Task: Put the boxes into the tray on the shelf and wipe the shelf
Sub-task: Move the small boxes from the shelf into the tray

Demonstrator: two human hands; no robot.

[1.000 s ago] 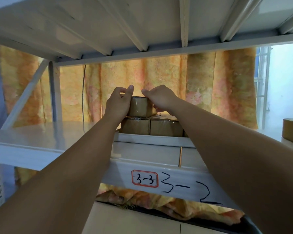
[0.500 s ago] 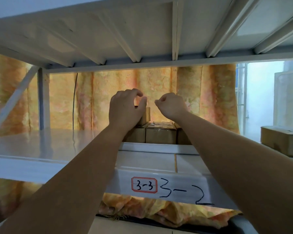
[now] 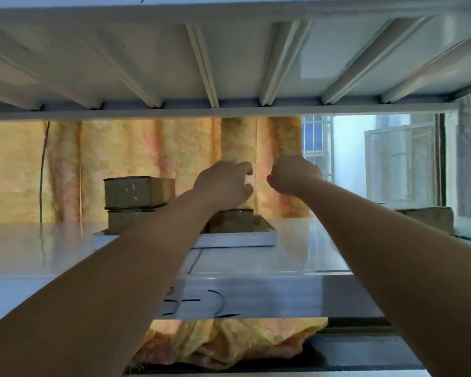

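Both hands are raised above the tray on the shelf, and nothing is seen held in either.

At the tray's left end two boxes are stacked, the top box resting on the lower box, whose right part is hidden by the left forearm. The left hand is held half-curled just above a third box in the tray's right part; a gap is left between thumb and fingertips, nothing is pinched in it, and contact with the box below cannot be told. Just beside it, the right hand is balled into a loose fist, clear of the tray and touching nothing. Further right, a separate box is seen on the shelf, well apart from the tray. An orange curtain hangs behind.
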